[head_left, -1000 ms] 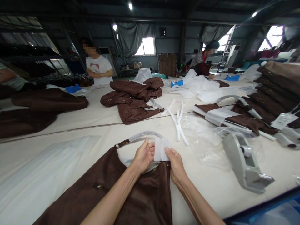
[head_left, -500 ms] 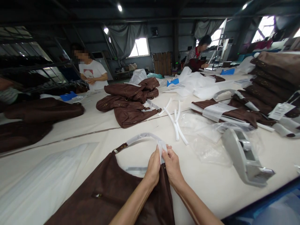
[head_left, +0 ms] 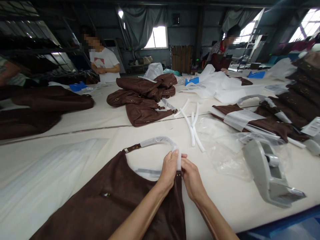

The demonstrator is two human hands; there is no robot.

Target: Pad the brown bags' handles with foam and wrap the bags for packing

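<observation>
A dark brown handbag [head_left: 112, 200] lies flat in front of me, with its strap [head_left: 157, 140] arched above the opening. Thin white wrapping covers most of the strap, leaving brown leather at the left end with its metal ring. My left hand [head_left: 169, 168] is closed on the wrapped strap close to its right end, thumb on top. On the strap's other side, my right hand [head_left: 192, 176] has its fingers curled round the back edge of the wrapping, their tips partly hidden. A small metal fitting [head_left: 106, 194] shows on the bag's front.
A grey tape dispenser [head_left: 267, 173] stands at right beside crumpled clear plastic [head_left: 225, 153]. White foam tubes [head_left: 192, 128] lie ahead, near piled brown bags [head_left: 142, 96]. White sheets [head_left: 50, 180] are stacked at left. More bags [head_left: 300, 86] rise at right. Two people stand across the table; another's arm shows far left.
My right hand has shifted slightly right and down from the strap's front to its outer edge. The wrapping there now lies smoother round the strap. The view has turned slightly.
</observation>
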